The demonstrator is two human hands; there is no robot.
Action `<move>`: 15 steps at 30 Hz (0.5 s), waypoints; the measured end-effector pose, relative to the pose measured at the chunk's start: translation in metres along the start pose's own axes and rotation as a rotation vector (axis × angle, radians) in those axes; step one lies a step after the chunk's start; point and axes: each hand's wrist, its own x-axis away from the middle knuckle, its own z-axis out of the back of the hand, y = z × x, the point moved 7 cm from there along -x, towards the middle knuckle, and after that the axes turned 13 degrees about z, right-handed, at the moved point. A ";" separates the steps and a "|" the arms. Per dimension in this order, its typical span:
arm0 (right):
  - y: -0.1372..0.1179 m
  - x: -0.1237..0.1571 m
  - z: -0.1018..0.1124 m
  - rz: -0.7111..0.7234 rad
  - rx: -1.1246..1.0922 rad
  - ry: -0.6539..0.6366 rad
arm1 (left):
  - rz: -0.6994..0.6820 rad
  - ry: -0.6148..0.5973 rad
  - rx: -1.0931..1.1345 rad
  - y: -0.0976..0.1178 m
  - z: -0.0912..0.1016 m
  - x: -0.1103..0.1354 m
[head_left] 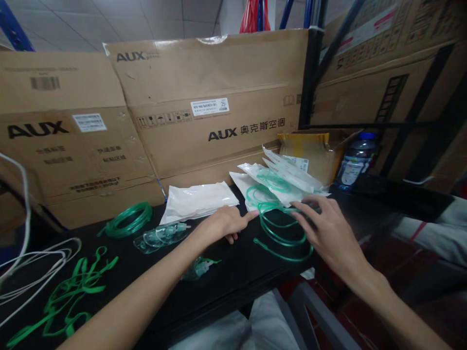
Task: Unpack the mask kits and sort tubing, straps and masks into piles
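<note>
A loose coil of green tubing (280,238) lies on the black tabletop, its lower loop close to the front edge. My right hand (328,228) comes in from the right, thumb and forefinger tips close together on the upper strands of this coil. At the coil's left side is my left hand (228,221), one finger stretched out to the tubing and the others curled underneath; no held thing shows in it. Just behind both hands lie clear-and-white packets (270,180) with green tubing inside.
White packets (197,199) lie left of centre. Further left are a clear mask (160,236), a tubing coil (127,219), green straps (78,287) and white cable (47,257). Another mask piece (200,268) lies near my left forearm. A bottle (353,163) and cartons (219,97) stand behind.
</note>
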 end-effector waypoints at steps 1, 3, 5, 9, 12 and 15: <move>0.003 0.000 -0.002 -0.019 -0.014 -0.009 | -0.004 -0.036 0.027 0.003 -0.004 0.000; 0.006 0.002 -0.008 -0.042 -0.083 -0.038 | -0.083 0.036 0.011 0.011 -0.002 0.007; 0.006 0.004 -0.013 -0.041 -0.172 -0.061 | -0.210 0.271 -0.066 0.021 0.008 0.020; 0.001 0.011 -0.014 0.001 -0.315 -0.107 | -0.569 0.594 -0.195 0.046 0.009 0.059; 0.000 0.019 -0.015 0.005 -0.392 -0.158 | -0.779 0.459 -0.296 0.056 -0.018 0.071; 0.009 0.031 -0.012 -0.070 -0.408 -0.107 | -0.772 0.339 -0.349 0.052 -0.043 0.074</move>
